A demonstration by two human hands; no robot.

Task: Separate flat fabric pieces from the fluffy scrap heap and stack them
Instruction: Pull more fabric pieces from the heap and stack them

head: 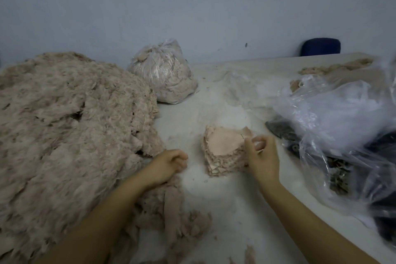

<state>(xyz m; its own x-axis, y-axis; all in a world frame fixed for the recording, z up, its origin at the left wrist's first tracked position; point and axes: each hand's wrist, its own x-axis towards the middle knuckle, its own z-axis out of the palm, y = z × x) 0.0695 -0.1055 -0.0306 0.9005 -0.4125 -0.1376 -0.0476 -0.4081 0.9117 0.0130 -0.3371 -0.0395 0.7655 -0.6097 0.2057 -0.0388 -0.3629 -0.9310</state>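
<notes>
Head view: loose scraps (184, 221) lie nearest me on the table (225, 210). Above them my left hand (169, 163) is curled into a loose fist at the heap's edge, holding nothing that I can see. My right hand (261, 154) touches the stack (222, 152) of flat pieces at mid-table, fingers curled; whether they pinch anything, I cannot tell. The heap (64, 130) fills the left. Clear plastic (334, 118) lies right; a tied bag (165, 75) stands farther back.
</notes>
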